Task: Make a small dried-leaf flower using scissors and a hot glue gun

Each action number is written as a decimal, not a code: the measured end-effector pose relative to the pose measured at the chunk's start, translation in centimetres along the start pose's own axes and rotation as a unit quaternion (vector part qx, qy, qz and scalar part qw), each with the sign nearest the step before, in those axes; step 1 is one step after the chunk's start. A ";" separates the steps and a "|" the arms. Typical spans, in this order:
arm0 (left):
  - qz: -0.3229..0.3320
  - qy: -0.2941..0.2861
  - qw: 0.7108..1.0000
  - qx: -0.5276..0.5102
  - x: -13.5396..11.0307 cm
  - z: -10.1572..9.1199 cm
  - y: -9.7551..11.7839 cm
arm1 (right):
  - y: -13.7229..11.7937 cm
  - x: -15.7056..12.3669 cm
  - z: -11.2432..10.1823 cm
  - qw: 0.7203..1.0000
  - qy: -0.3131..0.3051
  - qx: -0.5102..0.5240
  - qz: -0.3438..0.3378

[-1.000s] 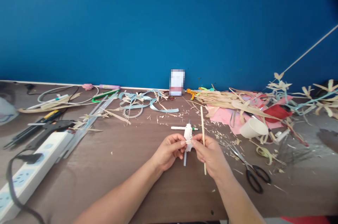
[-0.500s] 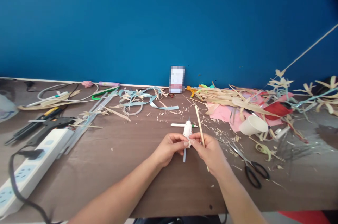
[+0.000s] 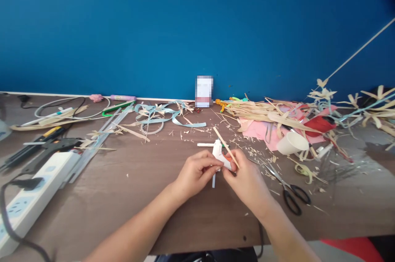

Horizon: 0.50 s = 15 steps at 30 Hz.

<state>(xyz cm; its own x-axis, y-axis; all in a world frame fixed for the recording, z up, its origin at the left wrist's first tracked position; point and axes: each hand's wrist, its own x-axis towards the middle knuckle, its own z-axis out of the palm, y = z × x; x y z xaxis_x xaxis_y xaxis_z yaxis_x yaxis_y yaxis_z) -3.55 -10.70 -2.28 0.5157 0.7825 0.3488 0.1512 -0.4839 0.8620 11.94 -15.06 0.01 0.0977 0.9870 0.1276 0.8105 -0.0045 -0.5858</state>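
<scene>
Both hands meet at the middle of the brown table (image 3: 129, 188). My right hand (image 3: 248, 182) grips a thin wooden stick (image 3: 222, 141) that slants up to the left, and its fingers also close around a small white glue gun (image 3: 219, 154) with an orange trigger. My left hand (image 3: 196, 173) pinches a small pale strip at the glue gun's left side. A glue stick pokes down below the hands. A white pen (image 3: 206, 144) lies just behind the gun.
Black scissors (image 3: 290, 194) lie right of my right hand. A white cup (image 3: 291, 143), red cloth, pink paper and dried leaf strips crowd the right. Pale blue ribbon (image 3: 160, 116) lies behind. A white power strip (image 3: 33, 192), black tools and cables fill the left.
The wooden stick has tilted from nearly upright to slanting left. My right hand has closed further around the glue gun, whose orange trigger now shows. The view shifted slightly.
</scene>
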 end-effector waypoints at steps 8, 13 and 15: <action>0.111 -0.043 0.969 0.218 -0.2 -0.3 0.4 | -0.4 0.1 -0.4 0.997 -0.035 -0.070 -0.008; 0.151 -0.045 0.946 0.282 -0.1 -0.3 0.9 | -0.6 0.0 -0.5 0.993 -0.066 -0.095 -0.020; 0.161 -0.049 0.937 0.305 -0.1 -0.4 1.0 | -0.8 0.0 -0.6 0.992 -0.076 -0.099 -0.023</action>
<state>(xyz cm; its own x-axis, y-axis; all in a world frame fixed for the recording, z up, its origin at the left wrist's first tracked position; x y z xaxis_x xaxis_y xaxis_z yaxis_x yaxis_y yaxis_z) -3.80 -11.15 -1.31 0.6878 0.5319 0.4940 0.4125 -0.8464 0.3370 11.60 -15.14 0.95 -0.0181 0.9996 0.0207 0.9113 0.0250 -0.4109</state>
